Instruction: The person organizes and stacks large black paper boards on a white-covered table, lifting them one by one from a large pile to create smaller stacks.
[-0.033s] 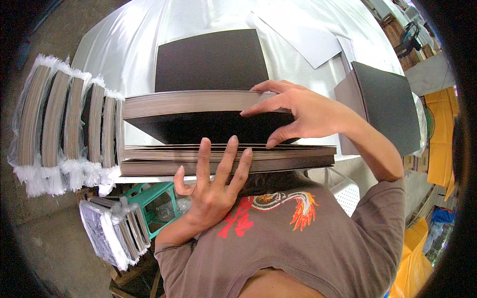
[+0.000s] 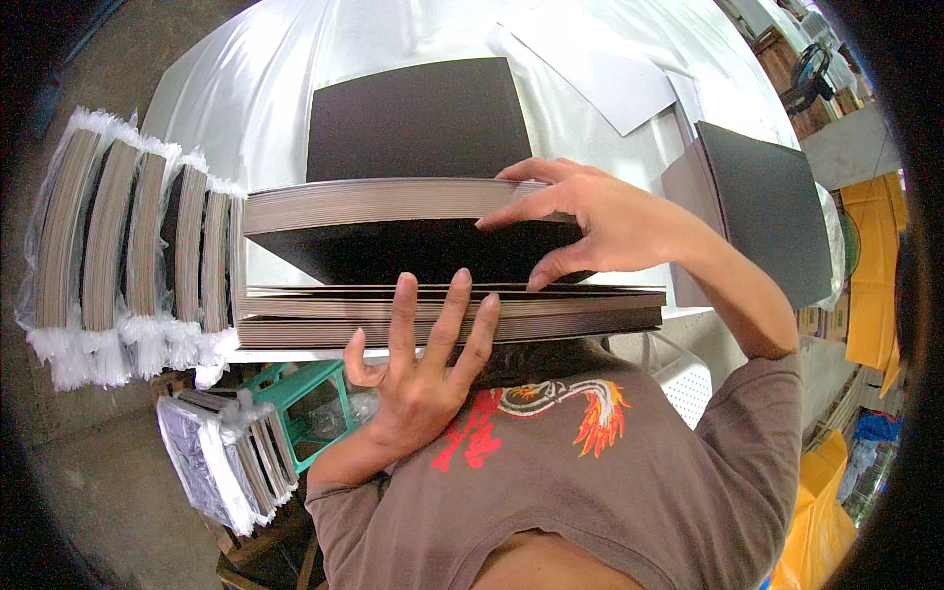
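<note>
Right hand (image 2: pixel 600 221) gripped upper batch of dark sheets (image 2: pixel 374 202), fingers over top edge, thumb beneath, batch lifted clear of lower stack (image 2: pixel 442 313). Left hand (image 2: pixel 423 369) spread flat, fingers splayed against lower stack's near edge, clasping nothing. Stack sat at near edge of silver-covered table (image 2: pixel 256 88). Plastic-wrapped bundles (image 2: pixel 128 246) stood upright at left. Single dark sheet (image 2: pixel 418 118) lay flat behind.
</note>
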Demonstrator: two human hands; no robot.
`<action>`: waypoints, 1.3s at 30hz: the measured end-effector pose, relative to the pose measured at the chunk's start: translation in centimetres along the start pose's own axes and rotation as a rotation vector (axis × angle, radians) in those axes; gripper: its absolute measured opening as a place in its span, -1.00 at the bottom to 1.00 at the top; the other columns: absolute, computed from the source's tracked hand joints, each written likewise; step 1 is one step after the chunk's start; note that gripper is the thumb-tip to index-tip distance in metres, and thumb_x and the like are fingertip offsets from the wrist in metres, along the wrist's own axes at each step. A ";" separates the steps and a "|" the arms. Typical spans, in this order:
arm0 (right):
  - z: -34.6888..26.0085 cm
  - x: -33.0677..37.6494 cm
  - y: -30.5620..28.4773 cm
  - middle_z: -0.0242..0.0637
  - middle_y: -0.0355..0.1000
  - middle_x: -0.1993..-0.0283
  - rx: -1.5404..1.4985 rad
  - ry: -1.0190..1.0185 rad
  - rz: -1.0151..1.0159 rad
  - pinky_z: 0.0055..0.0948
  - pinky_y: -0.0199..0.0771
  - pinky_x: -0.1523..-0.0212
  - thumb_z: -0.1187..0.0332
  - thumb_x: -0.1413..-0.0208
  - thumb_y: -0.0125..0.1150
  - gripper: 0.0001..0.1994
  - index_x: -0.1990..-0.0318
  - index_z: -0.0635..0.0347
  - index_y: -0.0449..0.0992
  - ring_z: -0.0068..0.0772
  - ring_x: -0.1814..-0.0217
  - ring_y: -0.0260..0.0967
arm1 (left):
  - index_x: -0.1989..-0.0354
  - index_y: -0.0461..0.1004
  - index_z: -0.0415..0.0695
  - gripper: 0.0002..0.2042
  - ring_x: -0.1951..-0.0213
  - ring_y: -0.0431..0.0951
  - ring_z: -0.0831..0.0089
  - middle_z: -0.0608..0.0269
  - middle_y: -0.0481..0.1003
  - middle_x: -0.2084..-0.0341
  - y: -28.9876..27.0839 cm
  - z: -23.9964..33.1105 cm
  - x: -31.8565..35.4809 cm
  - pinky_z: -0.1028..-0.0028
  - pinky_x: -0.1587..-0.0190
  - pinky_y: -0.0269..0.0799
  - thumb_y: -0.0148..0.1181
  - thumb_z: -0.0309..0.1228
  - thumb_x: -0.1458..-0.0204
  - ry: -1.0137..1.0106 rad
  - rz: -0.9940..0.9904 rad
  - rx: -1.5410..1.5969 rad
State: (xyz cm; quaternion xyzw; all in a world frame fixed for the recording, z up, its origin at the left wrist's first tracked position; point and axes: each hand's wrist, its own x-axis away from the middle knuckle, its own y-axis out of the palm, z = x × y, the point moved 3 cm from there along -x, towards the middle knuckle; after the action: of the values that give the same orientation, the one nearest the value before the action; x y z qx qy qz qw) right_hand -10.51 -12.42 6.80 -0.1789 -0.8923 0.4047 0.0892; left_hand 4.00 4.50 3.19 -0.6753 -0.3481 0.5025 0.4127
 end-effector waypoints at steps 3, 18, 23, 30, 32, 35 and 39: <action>0.0 -0.1 0.0 0.11 0.19 -0.17 -0.010 -0.005 -0.002 -0.16 0.21 -0.15 0.19 0.17 0.34 -0.50 -0.02 0.00 0.46 0.13 -0.17 0.20 | -0.07 0.39 0.24 -0.65 -0.25 0.16 0.11 0.42 0.26 -0.19 -0.1 -0.1 0.1 0.04 -0.02 -0.22 -0.03 -0.22 -0.07 0.003 -0.002 0.006; -0.5 0.2 0.3 0.04 0.17 -0.19 0.128 -0.007 0.043 -0.25 0.29 -0.08 0.35 0.12 0.29 -0.59 0.02 0.02 0.50 -0.01 -0.15 0.23 | 0.04 0.43 0.26 -0.72 -0.24 0.16 0.10 0.34 0.27 -0.19 0.1 0.0 -0.1 0.06 -0.07 -0.23 0.01 -0.21 -0.05 -0.031 0.019 0.063; 0.5 -0.5 0.4 0.06 0.20 -0.17 -0.067 -0.020 0.000 -0.23 0.31 -0.07 0.43 0.08 0.24 -0.63 0.02 0.00 0.51 -0.04 -0.16 0.23 | 0.04 0.45 0.26 -0.70 -0.21 0.21 0.27 0.42 0.29 -0.17 0.2 0.2 0.6 0.04 -0.04 -0.22 0.01 -0.22 -0.03 0.019 0.099 -0.013; 0.1 -0.2 0.5 0.06 0.20 -0.16 -0.025 0.060 -0.021 -0.23 0.29 -0.08 0.42 0.03 0.20 -0.65 0.02 -0.02 0.50 -0.04 -0.16 0.24 | 0.03 0.45 0.27 -0.71 -0.22 0.22 0.31 0.45 0.31 -0.15 -0.2 0.4 0.4 0.06 -0.02 -0.23 0.00 -0.22 -0.04 -0.011 0.064 -0.009; -0.1 0.0 0.5 0.07 0.22 -0.16 0.010 0.039 0.016 -0.15 0.26 -0.10 0.28 0.05 0.23 -0.63 0.01 -0.09 0.50 0.06 -0.18 0.20 | 0.04 0.45 0.28 -0.71 -0.22 0.21 0.31 0.44 0.31 -0.16 -0.3 0.3 0.2 0.07 -0.02 -0.23 0.00 -0.22 -0.05 -0.031 0.046 0.031; -0.3 0.2 0.5 0.09 0.19 -0.18 0.054 0.023 0.031 -0.09 0.21 -0.13 0.16 0.09 0.26 -0.59 0.01 -0.13 0.49 0.11 -0.19 0.18 | 0.03 0.44 0.30 -0.71 -0.23 0.20 0.30 0.45 0.31 -0.15 -0.2 0.3 0.2 0.06 -0.03 -0.23 0.01 -0.22 -0.05 -0.050 0.027 0.066; -0.2 0.1 0.5 0.04 0.20 -0.17 0.056 0.044 0.006 -0.19 0.23 -0.14 0.31 0.10 0.29 -0.58 -0.01 -0.06 0.48 0.00 -0.21 0.17 | 0.01 0.43 0.30 -0.70 -0.23 0.18 0.24 0.43 0.32 -0.15 0.1 0.3 0.5 0.05 -0.03 -0.23 0.01 -0.22 -0.05 -0.079 0.106 0.050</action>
State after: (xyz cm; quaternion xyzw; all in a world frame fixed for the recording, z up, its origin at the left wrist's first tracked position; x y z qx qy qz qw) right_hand -10.40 -11.94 6.51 -0.1876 -0.8780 0.4257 0.1126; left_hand 3.83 4.94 2.84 -0.6619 -0.3151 0.5585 0.3881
